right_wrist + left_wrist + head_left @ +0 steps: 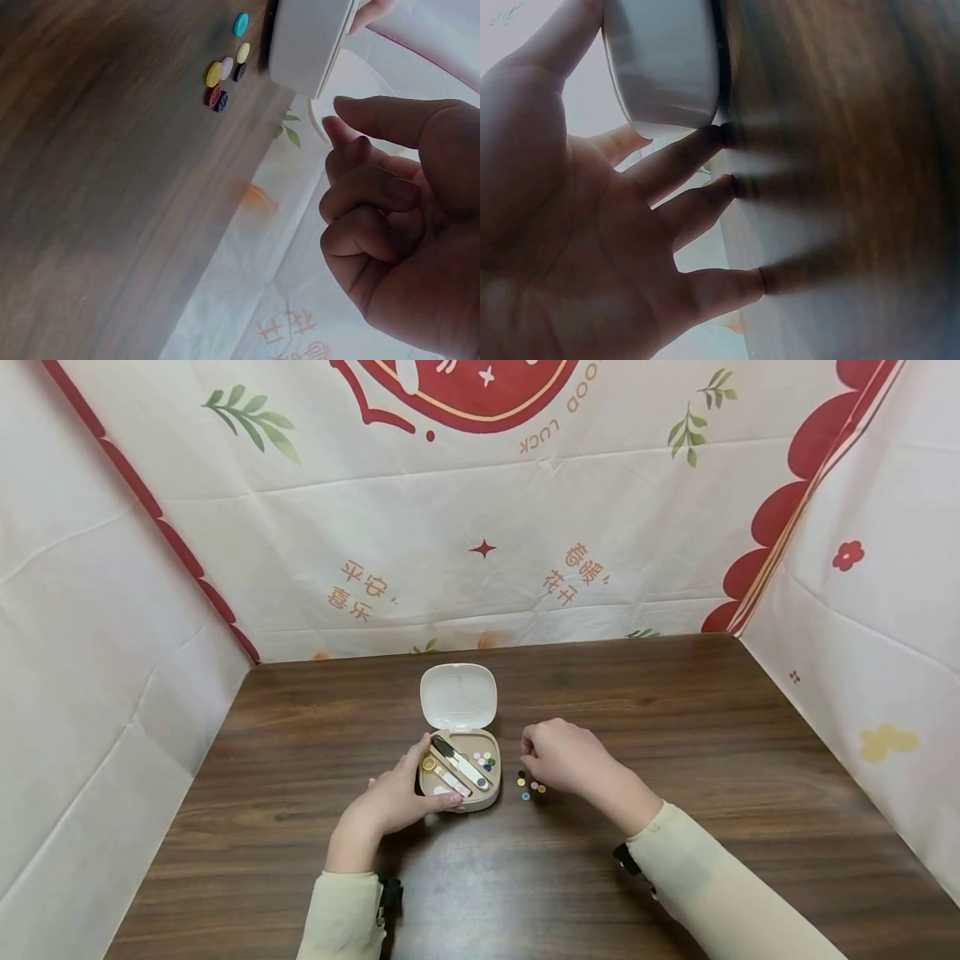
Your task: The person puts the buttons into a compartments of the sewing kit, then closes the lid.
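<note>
A small sewing-kit box (pixel 474 804) stands on the table with its white lid (pixel 459 696) raised behind it. My left hand (pixel 386 799) grips the box's left side, thumb at the front and index finger at the back; its other fingertips touch the tabletop in the left wrist view. Inside lie a long white tool with a dark end (pixel 463 765), a small item with a yellow ring (pixel 428 763), and several buttons (pixel 485 762). Right of the box my right hand (pixel 566 756) hovers, fingers curled, above several loose coloured buttons (pixel 214 73); nothing shows between its thumb and index finger.
The dark wooden table (pixel 300 760) meets a printed white cloth (pixel 465 527) at the back. More white cloth (pixel 862 627) hangs along the right side and along the left. Black straps (pixel 628 858) circle both wrists.
</note>
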Available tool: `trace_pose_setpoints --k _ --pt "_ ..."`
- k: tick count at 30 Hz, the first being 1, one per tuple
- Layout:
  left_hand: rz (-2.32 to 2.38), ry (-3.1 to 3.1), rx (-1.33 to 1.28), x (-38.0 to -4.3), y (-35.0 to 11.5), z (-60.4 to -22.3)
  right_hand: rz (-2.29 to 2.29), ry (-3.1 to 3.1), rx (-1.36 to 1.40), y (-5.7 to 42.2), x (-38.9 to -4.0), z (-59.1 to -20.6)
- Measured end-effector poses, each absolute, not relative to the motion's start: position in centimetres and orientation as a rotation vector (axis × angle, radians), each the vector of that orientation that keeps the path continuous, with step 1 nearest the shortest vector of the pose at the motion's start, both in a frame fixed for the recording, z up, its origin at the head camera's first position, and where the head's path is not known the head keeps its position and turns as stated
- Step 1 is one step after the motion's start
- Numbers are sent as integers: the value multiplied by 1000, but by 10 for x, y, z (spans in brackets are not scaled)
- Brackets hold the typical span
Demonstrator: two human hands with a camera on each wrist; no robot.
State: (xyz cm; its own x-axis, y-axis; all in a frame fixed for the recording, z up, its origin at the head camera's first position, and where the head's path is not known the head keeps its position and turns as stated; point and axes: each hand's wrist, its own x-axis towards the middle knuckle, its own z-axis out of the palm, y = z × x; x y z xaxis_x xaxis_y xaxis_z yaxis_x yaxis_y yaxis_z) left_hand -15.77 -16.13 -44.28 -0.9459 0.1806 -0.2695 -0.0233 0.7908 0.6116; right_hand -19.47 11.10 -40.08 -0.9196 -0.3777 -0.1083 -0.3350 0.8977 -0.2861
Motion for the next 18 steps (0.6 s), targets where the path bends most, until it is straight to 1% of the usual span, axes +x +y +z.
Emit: trace_pose_setpoints --k 18 --pt "933 2670 139 -157 -159 -446 -363 2884 -496 133 -179 -423"
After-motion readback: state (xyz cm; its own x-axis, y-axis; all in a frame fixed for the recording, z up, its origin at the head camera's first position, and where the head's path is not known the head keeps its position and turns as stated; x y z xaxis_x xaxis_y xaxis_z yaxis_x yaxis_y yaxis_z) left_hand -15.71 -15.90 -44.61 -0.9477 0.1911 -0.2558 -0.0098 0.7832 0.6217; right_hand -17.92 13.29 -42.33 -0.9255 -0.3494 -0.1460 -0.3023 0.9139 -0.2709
